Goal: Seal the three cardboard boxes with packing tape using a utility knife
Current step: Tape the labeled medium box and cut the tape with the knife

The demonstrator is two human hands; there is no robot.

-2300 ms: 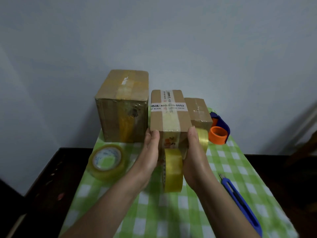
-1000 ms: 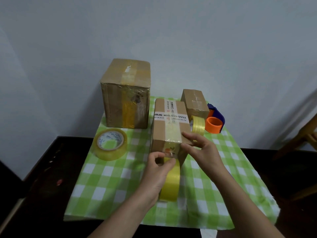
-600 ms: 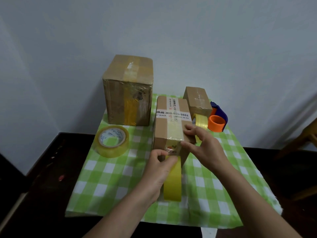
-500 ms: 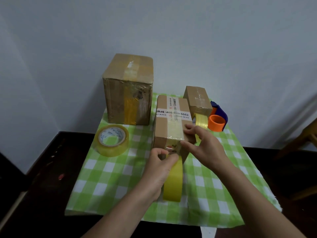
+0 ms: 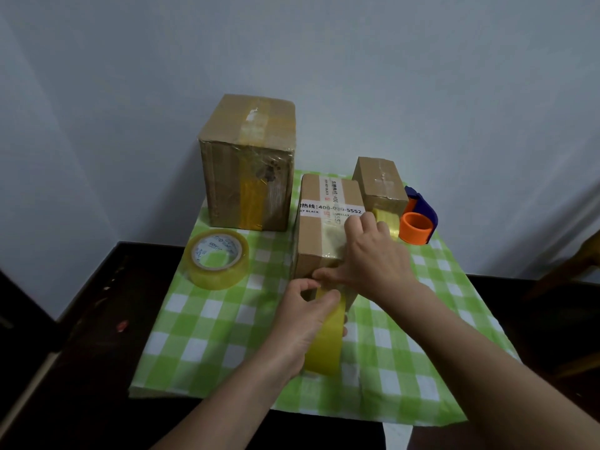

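Observation:
A medium cardboard box (image 5: 316, 235) with a white printed label stands in the middle of the green checked cloth (image 5: 227, 323). My left hand (image 5: 302, 326) grips a yellow tape roll (image 5: 326, 339) held on edge just in front of the box. My right hand (image 5: 373, 254) lies over the box's near top edge, fingers pressing the tape strip down and thumb against the front face. A tall taped box (image 5: 248, 164) stands at the back left and a small box (image 5: 380, 185) at the back right. The utility knife is hidden.
A clear tape roll (image 5: 216, 258) lies flat on the cloth at the left. Another yellow roll (image 5: 388, 220) and an orange and blue tape dispenser (image 5: 417, 219) sit by the small box. A dark table (image 5: 81, 336) surrounds the cloth, with the wall close behind.
My right hand has slid farther up onto the box's top, smoothing the tape. My left hand keeps the yellow roll in front of the box. The view has shifted slightly.

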